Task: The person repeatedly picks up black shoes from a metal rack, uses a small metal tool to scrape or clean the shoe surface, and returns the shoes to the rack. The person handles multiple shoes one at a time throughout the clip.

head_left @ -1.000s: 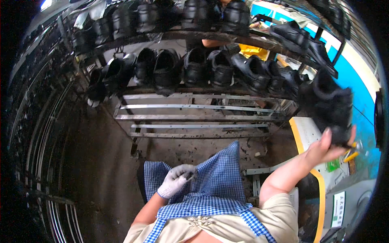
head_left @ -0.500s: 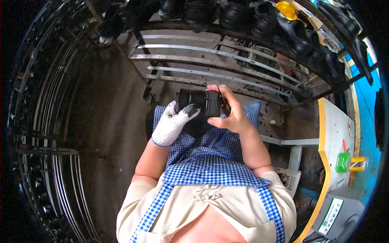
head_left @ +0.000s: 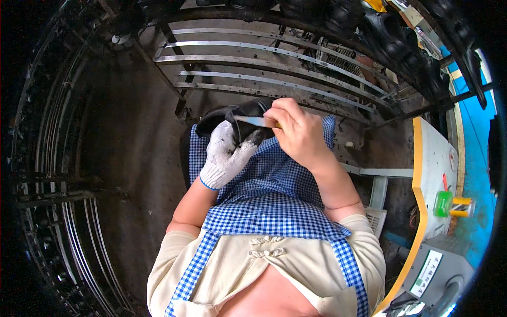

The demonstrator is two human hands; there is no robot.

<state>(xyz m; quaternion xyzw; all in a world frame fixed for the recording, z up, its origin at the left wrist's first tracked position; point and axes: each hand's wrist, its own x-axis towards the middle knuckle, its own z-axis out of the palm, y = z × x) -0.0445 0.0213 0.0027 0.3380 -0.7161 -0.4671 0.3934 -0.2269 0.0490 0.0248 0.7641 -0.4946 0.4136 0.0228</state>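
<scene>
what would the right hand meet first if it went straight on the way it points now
Most likely the black shoe; in this view the thin flat tool in the right hand overlaps it, though depth is unclear.

Dark brown-grey floor (head_left: 132, 158) is littered with small dark scraps below a metal shoe rack (head_left: 237, 60), by whose flat lower rails the far side is spanned. Further dark racking (head_left: 77, 238) is ranged along the shadowed left, light being caught on its narrow bars. At right, a white, yellow-edged workbench (head_left: 430, 158) is backed by a blue-painted wall (head_left: 479, 174); pale metal framing (head_left: 388, 173) is seen beside it.
</scene>
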